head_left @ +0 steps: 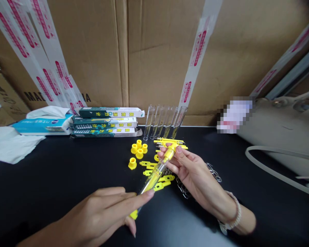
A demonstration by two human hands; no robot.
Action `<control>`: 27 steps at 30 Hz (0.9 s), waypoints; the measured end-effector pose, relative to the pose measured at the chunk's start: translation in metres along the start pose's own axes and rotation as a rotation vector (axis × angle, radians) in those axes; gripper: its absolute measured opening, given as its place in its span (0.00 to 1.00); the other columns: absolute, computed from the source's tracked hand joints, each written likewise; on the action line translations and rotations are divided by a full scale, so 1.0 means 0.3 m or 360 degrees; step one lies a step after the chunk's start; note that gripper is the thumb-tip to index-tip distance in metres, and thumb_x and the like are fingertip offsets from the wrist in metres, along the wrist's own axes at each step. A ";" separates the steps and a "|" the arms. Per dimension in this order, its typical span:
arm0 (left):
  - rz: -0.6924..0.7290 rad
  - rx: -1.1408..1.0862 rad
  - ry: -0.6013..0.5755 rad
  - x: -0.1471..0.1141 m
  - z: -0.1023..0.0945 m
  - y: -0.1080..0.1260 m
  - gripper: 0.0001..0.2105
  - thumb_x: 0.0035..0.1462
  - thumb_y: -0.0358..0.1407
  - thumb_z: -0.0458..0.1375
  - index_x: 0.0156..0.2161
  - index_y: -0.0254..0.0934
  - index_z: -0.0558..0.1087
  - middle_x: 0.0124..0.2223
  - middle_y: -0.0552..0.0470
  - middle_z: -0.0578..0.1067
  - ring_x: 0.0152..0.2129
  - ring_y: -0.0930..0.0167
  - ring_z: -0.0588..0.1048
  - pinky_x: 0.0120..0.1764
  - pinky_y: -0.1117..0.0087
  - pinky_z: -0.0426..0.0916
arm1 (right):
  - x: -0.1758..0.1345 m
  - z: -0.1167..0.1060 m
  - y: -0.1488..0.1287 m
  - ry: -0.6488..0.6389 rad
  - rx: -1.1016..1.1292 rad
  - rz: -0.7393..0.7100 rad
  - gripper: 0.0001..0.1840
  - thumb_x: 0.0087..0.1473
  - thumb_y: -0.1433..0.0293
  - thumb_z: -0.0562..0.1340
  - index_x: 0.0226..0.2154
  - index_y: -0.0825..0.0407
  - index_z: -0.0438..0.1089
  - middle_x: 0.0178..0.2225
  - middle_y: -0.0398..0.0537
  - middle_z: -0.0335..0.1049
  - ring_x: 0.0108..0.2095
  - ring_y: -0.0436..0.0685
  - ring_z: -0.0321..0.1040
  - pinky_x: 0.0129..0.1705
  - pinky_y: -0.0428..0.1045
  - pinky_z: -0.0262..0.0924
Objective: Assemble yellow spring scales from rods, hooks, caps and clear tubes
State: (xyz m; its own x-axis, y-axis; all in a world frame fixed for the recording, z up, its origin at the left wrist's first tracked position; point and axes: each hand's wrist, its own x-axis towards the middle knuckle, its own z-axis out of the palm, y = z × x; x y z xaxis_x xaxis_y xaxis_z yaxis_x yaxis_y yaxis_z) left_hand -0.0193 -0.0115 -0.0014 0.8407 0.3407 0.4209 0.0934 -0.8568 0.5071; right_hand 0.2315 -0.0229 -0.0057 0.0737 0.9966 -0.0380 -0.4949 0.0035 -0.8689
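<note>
Both hands hold a tubular spring scale (157, 174), a clear tube with yellow parts inside, tilted from lower left to upper right. My left hand (100, 209) wraps round its lower end, where a yellow tip pokes out. At the upper end, my right hand (193, 168) pinches the yellow cap between thumb and fingers. Just beyond lie several yellow caps (139, 153) and flat yellow strips (167, 178). Metal hooks (183, 189) lie partly hidden under my right hand, with more hooks (214, 172) to its right.
Several clear tubes (159, 121) lean against the cardboard box (159, 61) at the back. Stacked printed boxes (105, 122), a blue tissue pack (47, 124) and white tissue (12, 142) sit at left. A grey bag (278, 133) with a looping strap (273, 173) stands at right.
</note>
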 end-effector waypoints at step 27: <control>0.0087 0.0157 -0.0091 0.009 -0.021 0.020 0.23 0.71 0.25 0.45 0.68 0.35 0.55 0.36 0.55 0.81 0.32 0.72 0.77 0.40 0.74 0.73 | 0.002 -0.009 0.013 -0.0053 0.0099 0.0075 0.15 0.54 0.61 0.71 0.39 0.56 0.80 0.44 0.54 0.80 0.46 0.55 0.77 0.53 0.46 0.70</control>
State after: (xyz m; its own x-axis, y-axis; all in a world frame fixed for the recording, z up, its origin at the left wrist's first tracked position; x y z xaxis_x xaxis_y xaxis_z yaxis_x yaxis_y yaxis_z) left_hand -0.0199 -0.0132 0.0075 0.8747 0.2723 0.4009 0.0963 -0.9084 0.4069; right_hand 0.2319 -0.0226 -0.0106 0.0211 0.9979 -0.0607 -0.5498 -0.0391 -0.8344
